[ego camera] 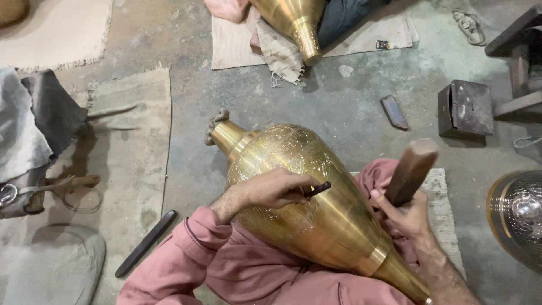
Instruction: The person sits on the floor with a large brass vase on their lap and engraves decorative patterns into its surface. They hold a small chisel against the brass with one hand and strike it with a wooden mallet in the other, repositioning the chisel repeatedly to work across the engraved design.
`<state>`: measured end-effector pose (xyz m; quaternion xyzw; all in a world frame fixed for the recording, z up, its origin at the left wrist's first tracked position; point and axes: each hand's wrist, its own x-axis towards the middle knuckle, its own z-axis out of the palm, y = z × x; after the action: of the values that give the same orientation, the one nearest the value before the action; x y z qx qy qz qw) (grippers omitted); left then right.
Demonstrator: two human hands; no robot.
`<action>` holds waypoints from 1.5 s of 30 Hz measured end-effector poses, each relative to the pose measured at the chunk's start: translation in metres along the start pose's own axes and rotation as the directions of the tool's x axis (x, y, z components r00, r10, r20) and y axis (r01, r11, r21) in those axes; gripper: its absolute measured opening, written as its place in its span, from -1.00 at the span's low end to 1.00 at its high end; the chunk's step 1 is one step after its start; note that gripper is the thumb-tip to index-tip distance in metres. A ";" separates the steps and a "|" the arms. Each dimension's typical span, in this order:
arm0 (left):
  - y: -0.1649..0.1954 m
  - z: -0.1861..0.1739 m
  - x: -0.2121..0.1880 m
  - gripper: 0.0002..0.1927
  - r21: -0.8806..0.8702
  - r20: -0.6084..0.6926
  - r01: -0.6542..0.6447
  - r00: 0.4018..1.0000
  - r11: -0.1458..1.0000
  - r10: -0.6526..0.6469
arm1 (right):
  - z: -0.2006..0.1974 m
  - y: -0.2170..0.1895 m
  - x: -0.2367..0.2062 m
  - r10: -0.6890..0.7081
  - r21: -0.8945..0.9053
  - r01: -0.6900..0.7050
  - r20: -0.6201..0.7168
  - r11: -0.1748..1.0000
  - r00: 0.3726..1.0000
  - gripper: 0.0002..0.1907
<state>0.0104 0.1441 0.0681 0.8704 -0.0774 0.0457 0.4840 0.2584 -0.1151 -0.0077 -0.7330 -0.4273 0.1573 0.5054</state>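
Brass vase [322, 209], large, engraved on its wide body, lies on its side across the person's lap, centre frame. Neck points to 10 o'clock, narrow foot end runs off toward 5 o'clock. Neck mouth rests on a small rag wad [216, 125] on the concrete floor [350, 107].

Left hand [276, 189] rests on top of the vase body, fingers closed narrow around a thin dark chisel [318, 189]. Chisel points toward 2 o'clock; its working tip is hidden under the fingers, so contact with the brass cannot be confirmed.

Right hand [403, 214] at 3 o'clock of the vase, fist closed round a wooden mallet [412, 171]. Mallet head is up, tilted toward 1 o'clock, clear of the chisel. Not touching it.

Pink sleeves [226, 265] cover both arms at 6 o'clock.

Around:
- dark flat bar [147, 243] on the floor at 8 o'clock, near the left elbow
- burlap mat [130, 152] at 9 o'clock, grey cloth [22, 130] on its far edge
- second brass vase [296, 22] at 12 o'clock, neck down on a cloth, beside another person's leg
- small dark metal piece [394, 112] at 1 o'clock, dark block [466, 108] just beyond it
- silvery engraved vessel [516, 217] at 3 o'clock, cut by the frame edge
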 end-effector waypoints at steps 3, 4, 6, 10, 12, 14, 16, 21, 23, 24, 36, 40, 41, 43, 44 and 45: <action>0.002 -0.001 0.001 -0.53 0.036 0.062 0.020 0.998 0.999 -0.022 | 0.002 -0.007 0.003 -0.295 -0.344 0.297 0.059 0.891 0.954 -0.66; 0.003 -0.002 0.002 -0.54 0.048 0.085 0.028 0.996 0.998 -0.032 | 0.003 -0.007 0.004 -0.402 -0.503 0.412 0.134 0.760 0.906 -0.63; 0.004 -0.002 0.003 -0.56 0.067 0.126 0.054 0.990 0.996 -0.062 | 0.004 -0.006 0.006 -0.285 -0.410 0.256 -0.010 0.875 0.958 -0.56; 0.004 -0.003 0.005 -0.57 0.089 0.163 0.037 0.985 0.995 -0.051 | 0.009 0.000 0.005 -0.381 -0.510 0.373 0.094 0.775 0.920 -0.51; 0.003 -0.003 0.005 -0.58 0.091 0.171 0.009 0.985 0.996 -0.024 | 0.011 0.001 0.000 -0.327 -0.442 0.302 0.020 0.845 0.945 -0.60; 0.002 -0.004 0.006 -0.60 0.086 0.172 0.007 0.985 0.996 -0.021 | 0.012 0.000 -0.004 -0.169 -0.268 0.149 -0.054 0.952 0.984 -0.67; 0.002 -0.004 0.007 -0.60 0.117 0.200 -0.051 0.979 0.992 0.027 | 0.015 -0.005 -0.010 0.119 0.028 -0.118 -0.053 0.993 0.991 -0.72; 0.002 -0.002 0.012 -0.56 0.213 0.277 -0.067 0.961 0.975 0.005 | 0.020 -0.015 -0.012 -0.213 -0.095 0.201 -0.139 0.975 0.967 -0.74; 0.002 0.000 0.014 -0.54 0.262 0.283 -0.125 0.958 0.957 0.048 | 0.023 -0.017 -0.014 -0.217 -0.113 0.201 -0.147 0.973 0.965 -0.70; 0.002 0.000 0.016 -0.53 0.275 0.312 -0.100 0.950 0.956 0.010 | 0.023 -0.017 -0.015 -0.372 -0.325 0.320 -0.110 0.890 0.922 -0.68; 0.000 0.001 0.015 -0.62 0.280 0.360 -0.102 0.933 0.955 -0.006 | 0.021 -0.019 -0.029 -0.459 -0.444 0.386 -0.064 0.809 0.886 -0.63; 0.001 -0.001 0.013 -0.58 0.275 0.368 -0.105 0.930 0.956 -0.003 | 0.021 -0.018 -0.038 -0.338 -0.188 0.304 -0.182 0.934 0.923 -0.60; 0.002 -0.001 0.013 -0.58 0.285 0.380 -0.102 0.925 0.953 -0.015 | 0.021 -0.017 -0.039 -0.361 -0.289 0.314 -0.125 0.904 0.924 -0.61; 0.004 -0.002 0.012 -0.61 0.281 0.353 -0.103 0.935 0.954 -0.002 | 0.021 -0.016 -0.040 -0.401 -0.484 0.346 -0.011 0.804 0.916 -0.61; 0.006 -0.003 0.011 -0.62 0.278 0.339 -0.100 0.941 0.955 -0.001 | 0.021 -0.015 -0.040 -0.432 -0.474 0.370 -0.026 0.799 0.901 -0.67; 0.006 -0.004 0.011 -0.61 0.279 0.334 -0.097 0.943 0.955 -0.001 | 0.020 -0.015 -0.038 -0.464 -0.460 0.397 -0.037 0.794 0.885 -0.72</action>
<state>0.0197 0.1434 0.0773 0.9252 -0.1712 -0.0779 0.3295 0.2156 -0.1309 -0.0114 -0.7206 -0.5684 -0.1174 0.3793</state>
